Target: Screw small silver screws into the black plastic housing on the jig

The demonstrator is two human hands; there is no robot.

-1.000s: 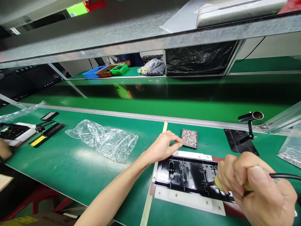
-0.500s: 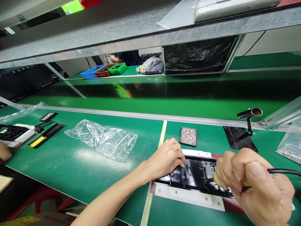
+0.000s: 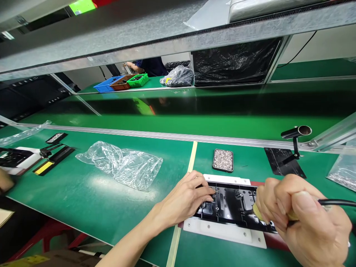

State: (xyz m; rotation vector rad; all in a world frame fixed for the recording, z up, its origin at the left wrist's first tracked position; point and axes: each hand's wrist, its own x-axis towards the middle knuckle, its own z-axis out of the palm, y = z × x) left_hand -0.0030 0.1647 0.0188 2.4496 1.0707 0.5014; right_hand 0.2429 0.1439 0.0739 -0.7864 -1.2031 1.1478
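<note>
Left fingers (image 3: 205, 191), their grip hidden, rest on a probably light, stiff plastic panel (image 3: 231, 204), best held by its edges; right fingers (image 3: 267, 200) clench a yellow tool (image 3: 257, 213).

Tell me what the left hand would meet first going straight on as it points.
The left hand would likely meet the black plastic part first, perhaps touching it now; depth is unclear.

Long glossy black plastic panel (image 3: 229, 207), ribbed side up with small posts, lying flat between white strips (image 3: 224, 233) on the green desk (image 3: 211, 257), yellow-bodied corded tool (image 3: 258, 213), partly hidden, dark tip over the panel, contact unclear
</note>
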